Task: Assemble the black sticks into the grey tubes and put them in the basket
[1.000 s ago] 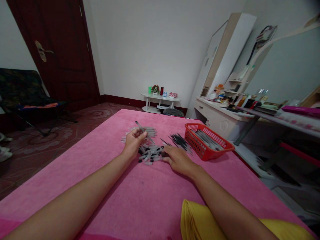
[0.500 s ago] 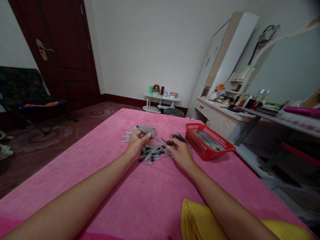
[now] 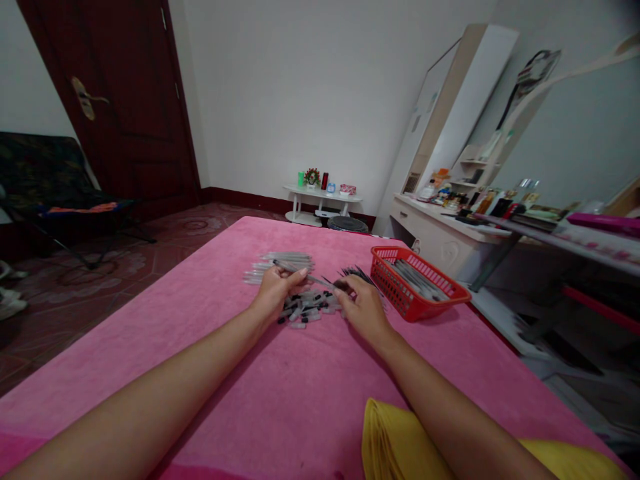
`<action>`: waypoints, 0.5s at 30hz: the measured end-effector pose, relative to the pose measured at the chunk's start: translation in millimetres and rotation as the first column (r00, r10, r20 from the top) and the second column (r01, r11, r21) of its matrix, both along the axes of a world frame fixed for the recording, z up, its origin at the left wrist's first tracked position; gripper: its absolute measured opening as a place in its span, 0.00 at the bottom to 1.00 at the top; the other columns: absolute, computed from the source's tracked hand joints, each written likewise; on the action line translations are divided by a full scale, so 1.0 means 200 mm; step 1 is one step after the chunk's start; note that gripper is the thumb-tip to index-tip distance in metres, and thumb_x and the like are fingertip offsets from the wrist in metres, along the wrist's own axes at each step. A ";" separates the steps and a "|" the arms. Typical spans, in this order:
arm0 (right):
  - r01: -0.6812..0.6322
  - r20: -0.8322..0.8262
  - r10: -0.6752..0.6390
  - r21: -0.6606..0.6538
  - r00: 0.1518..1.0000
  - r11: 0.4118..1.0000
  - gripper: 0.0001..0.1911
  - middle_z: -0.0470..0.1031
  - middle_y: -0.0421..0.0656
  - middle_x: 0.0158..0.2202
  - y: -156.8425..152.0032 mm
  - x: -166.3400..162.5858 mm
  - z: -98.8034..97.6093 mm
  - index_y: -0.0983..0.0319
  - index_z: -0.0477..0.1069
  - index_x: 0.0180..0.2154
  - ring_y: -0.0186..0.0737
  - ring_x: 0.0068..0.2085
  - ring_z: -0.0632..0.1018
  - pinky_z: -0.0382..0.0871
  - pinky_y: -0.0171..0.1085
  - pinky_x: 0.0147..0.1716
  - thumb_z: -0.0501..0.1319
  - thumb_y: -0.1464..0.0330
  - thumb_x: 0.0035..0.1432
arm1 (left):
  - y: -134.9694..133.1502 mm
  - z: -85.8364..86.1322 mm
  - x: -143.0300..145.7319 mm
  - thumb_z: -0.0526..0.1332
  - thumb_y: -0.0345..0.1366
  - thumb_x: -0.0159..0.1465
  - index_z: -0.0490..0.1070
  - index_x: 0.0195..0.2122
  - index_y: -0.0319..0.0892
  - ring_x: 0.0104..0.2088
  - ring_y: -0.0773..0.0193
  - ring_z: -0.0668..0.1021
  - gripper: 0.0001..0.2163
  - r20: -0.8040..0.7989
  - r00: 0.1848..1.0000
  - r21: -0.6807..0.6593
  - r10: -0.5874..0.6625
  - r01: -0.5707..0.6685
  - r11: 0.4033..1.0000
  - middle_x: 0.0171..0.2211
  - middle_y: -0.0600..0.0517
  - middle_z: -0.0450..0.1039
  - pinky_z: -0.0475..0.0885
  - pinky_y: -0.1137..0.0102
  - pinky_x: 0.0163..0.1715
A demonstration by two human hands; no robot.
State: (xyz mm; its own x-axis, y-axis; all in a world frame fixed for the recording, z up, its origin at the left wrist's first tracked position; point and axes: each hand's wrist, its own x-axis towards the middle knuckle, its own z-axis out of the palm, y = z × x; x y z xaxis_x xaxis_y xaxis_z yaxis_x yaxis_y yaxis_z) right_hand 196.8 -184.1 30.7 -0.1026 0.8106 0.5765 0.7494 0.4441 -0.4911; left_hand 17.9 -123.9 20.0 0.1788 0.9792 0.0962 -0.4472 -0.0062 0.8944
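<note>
Over the pink cloth, my left hand (image 3: 277, 288) is closed on a clear pen barrel (image 3: 315, 279), thumb and fingers pinching it near its dark left end. The barrel slants down to the right. At its far end, my right hand (image 3: 364, 303) pinches a thin dark pen refill, mostly hidden by the fingers; whether its tip is inside the barrel I cannot tell. Below and between the hands lies a heap of clear pen caps (image 3: 305, 312) with black parts. Several clear barrels (image 3: 285, 259) lie behind my left hand, and dark-tipped refills (image 3: 357, 272) behind my right.
A red plastic basket (image 3: 430, 311) holding grey pens (image 3: 415, 280) stands right of my right hand. Folded yellow cloth (image 3: 395, 440) lies under my right forearm. Beyond the pink-covered table (image 3: 240, 400) are a low white stand (image 3: 320, 193) and a cluttered dresser (image 3: 440, 233).
The left end of the barrel has dipped, so it lies flatter. Its right end now meets the fingers of my right hand more in line. Both hands have shifted only slightly.
</note>
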 end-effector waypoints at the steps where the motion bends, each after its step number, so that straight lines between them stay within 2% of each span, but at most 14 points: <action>1: 0.000 0.011 0.000 0.012 1.000 1.000 0.06 0.74 0.43 0.33 0.00 0.00 0.00 0.63 0.73 0.34 0.38 0.35 0.72 0.63 0.34 0.35 0.57 0.72 0.56 | -0.01 0.01 0.01 0.74 0.38 0.41 0.70 0.29 0.35 0.25 0.63 0.78 0.19 -0.005 1.000 -0.016 -0.029 0.028 0.999 0.25 0.51 0.75 0.77 0.68 0.29; 5: 0.006 0.038 -0.007 0.037 0.999 0.999 0.07 0.73 0.44 0.33 -0.02 -0.01 0.02 0.63 0.72 0.33 0.39 0.36 0.73 0.63 0.35 0.36 0.56 0.73 0.56 | -0.05 0.04 0.03 0.75 0.37 0.38 0.67 0.26 0.36 0.24 0.65 0.78 0.20 0.007 0.998 -0.040 -0.066 0.066 0.997 0.22 0.53 0.74 0.77 0.70 0.29; 9: 0.039 0.020 -0.039 0.026 0.999 0.999 0.07 0.74 0.44 0.31 -0.04 -0.02 0.03 0.63 0.73 0.30 0.39 0.35 0.73 0.63 0.35 0.36 0.56 0.75 0.54 | -0.06 0.03 0.03 0.75 0.37 0.38 0.62 0.25 0.39 0.23 0.67 0.77 0.22 0.008 0.997 0.023 -0.075 0.075 0.997 0.20 0.57 0.71 0.76 0.72 0.27; 12: 0.037 -0.053 -0.039 -0.029 0.998 0.999 0.06 0.74 0.43 0.29 -0.03 -0.02 0.03 0.63 0.73 0.28 0.38 0.33 0.73 0.63 0.35 0.33 0.57 0.75 0.51 | -0.06 0.02 0.02 0.74 0.37 0.41 0.60 0.26 0.40 0.22 0.67 0.77 0.22 -0.025 0.995 0.073 -0.098 0.100 0.992 0.19 0.58 0.71 0.75 0.72 0.26; 15: 0.002 -0.206 -0.031 -0.139 0.978 0.990 0.05 0.73 0.42 0.26 -0.01 -0.02 0.01 0.64 0.72 0.26 0.37 0.29 0.72 0.63 0.34 0.29 0.58 0.74 0.47 | -0.06 0.01 0.02 0.73 0.37 0.42 0.59 0.27 0.40 0.21 0.67 0.76 0.21 -0.042 0.993 0.118 -0.106 0.111 0.987 0.19 0.59 0.70 0.74 0.72 0.25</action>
